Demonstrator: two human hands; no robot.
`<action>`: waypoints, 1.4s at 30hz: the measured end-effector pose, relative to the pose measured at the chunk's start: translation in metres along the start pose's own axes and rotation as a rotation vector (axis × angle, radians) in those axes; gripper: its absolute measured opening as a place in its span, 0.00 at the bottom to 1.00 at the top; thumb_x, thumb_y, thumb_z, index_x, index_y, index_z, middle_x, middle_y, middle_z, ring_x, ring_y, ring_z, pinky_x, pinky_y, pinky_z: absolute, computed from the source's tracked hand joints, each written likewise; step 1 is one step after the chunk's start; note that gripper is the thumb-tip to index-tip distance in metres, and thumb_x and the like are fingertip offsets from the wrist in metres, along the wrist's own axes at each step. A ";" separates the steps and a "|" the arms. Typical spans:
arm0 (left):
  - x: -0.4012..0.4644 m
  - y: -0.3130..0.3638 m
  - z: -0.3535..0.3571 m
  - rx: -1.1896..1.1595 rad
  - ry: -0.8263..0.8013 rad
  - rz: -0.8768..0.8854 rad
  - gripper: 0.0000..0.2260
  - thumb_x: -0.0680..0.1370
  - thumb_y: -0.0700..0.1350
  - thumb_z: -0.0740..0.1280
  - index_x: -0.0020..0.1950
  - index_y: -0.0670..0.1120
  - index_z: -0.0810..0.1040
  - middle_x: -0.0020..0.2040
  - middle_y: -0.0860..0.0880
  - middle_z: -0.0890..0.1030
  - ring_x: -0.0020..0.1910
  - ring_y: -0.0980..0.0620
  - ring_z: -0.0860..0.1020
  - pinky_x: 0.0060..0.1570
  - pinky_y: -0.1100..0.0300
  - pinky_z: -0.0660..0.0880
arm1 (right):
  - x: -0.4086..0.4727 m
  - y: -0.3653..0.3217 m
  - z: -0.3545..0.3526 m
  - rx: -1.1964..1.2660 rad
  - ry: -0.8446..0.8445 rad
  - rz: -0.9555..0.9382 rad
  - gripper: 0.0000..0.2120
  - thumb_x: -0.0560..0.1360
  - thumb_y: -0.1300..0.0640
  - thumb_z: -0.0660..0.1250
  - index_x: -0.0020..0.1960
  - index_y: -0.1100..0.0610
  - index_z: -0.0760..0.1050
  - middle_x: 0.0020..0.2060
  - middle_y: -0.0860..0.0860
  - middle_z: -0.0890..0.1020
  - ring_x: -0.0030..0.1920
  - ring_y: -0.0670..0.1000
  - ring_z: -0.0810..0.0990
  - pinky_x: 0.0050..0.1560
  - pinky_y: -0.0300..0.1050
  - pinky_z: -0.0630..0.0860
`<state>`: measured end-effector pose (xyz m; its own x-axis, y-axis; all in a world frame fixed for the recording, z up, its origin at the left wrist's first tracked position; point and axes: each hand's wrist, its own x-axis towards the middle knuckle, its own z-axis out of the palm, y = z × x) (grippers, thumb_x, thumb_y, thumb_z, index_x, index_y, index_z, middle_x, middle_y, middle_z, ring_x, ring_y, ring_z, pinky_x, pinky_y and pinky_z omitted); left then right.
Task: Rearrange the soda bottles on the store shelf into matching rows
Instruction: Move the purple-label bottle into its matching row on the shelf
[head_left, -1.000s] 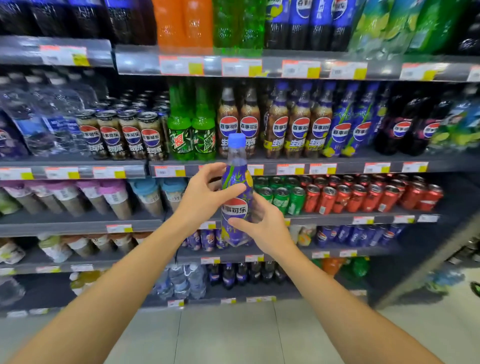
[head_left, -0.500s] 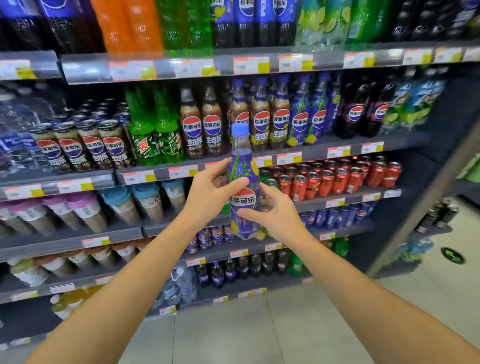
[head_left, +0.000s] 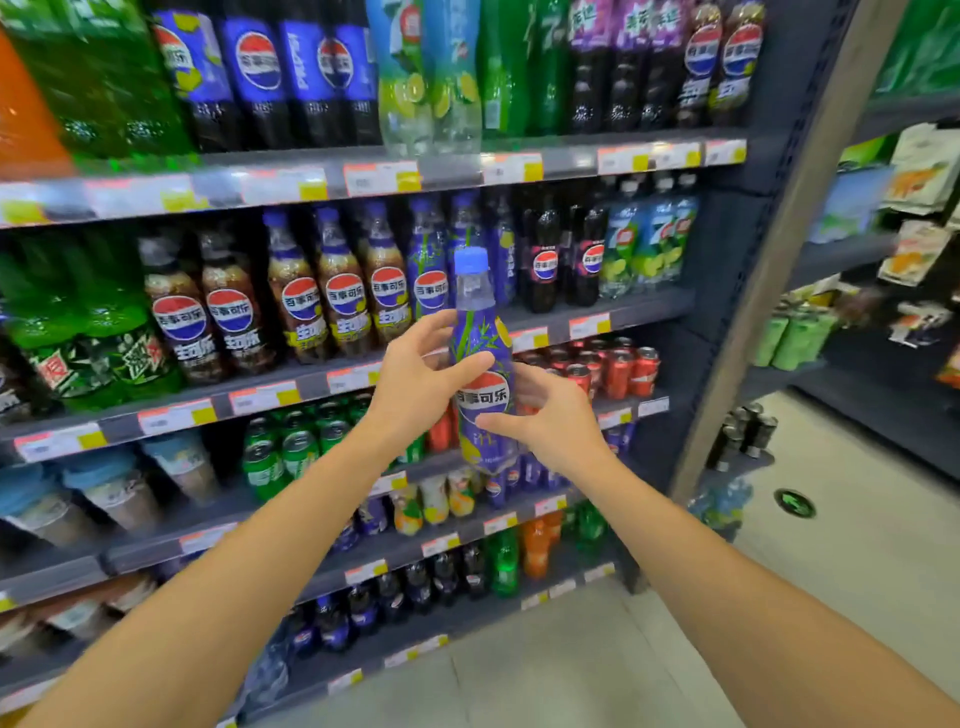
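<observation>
Both arms are reaching forward at chest height toward the soda shelf (head_left: 623, 312), forearms converging. The left hand (head_left: 421, 384) is wrapping the purple Pepsi bottle (head_left: 480, 358) from the left, thumb crossing the front just above the logo, fingers curling behind. The right hand (head_left: 545, 415) is gripping the lower half from the right, thumb lying across the label below the logo, fingers spreading round the back. The bottle is standing upright in the air, blue cap up, out in front of the shelf edge and not resting on any board.

Directly behind its neck, matching purple bottles (head_left: 431, 260) are sitting in a row on that shelf. Left of those, brown Pepsi bottles (head_left: 306, 296) are lining up, then green bottles (head_left: 98, 338). Right of the purple row, dark Pepsi bottles (head_left: 545, 260) and 7-Up bottles (head_left: 649, 244) are filling the end. Red cans (head_left: 618, 369) are showing one shelf down, just behind the right hand; green cans (head_left: 291, 447) are sitting left of them. Large bottles are crowding the top shelf.
</observation>
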<state>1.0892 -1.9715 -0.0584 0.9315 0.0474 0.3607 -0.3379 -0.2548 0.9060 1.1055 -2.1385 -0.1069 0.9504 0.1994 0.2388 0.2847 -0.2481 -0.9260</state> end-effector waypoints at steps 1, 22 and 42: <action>0.006 0.002 0.017 -0.003 -0.003 0.006 0.22 0.72 0.39 0.75 0.64 0.43 0.75 0.53 0.50 0.83 0.44 0.61 0.83 0.47 0.63 0.80 | 0.002 0.005 -0.017 0.006 0.014 0.003 0.30 0.65 0.60 0.80 0.65 0.52 0.76 0.49 0.40 0.83 0.48 0.31 0.80 0.47 0.28 0.75; 0.099 -0.026 0.150 0.104 -0.008 0.018 0.20 0.71 0.44 0.76 0.61 0.52 0.76 0.57 0.50 0.83 0.57 0.54 0.81 0.57 0.52 0.78 | 0.076 0.093 -0.129 0.026 0.021 0.002 0.29 0.69 0.60 0.78 0.67 0.51 0.75 0.50 0.42 0.84 0.51 0.35 0.81 0.48 0.28 0.75; 0.261 -0.089 0.143 0.226 0.308 0.017 0.26 0.73 0.45 0.74 0.69 0.44 0.72 0.59 0.53 0.80 0.54 0.67 0.78 0.56 0.69 0.74 | 0.289 0.130 -0.111 0.034 -0.138 -0.139 0.22 0.68 0.60 0.79 0.60 0.51 0.78 0.48 0.43 0.86 0.49 0.40 0.84 0.53 0.40 0.80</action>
<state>1.3821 -2.0743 -0.0765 0.8301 0.3209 0.4561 -0.2825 -0.4631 0.8401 1.4311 -2.2180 -0.1262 0.8751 0.3586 0.3250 0.4057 -0.1775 -0.8966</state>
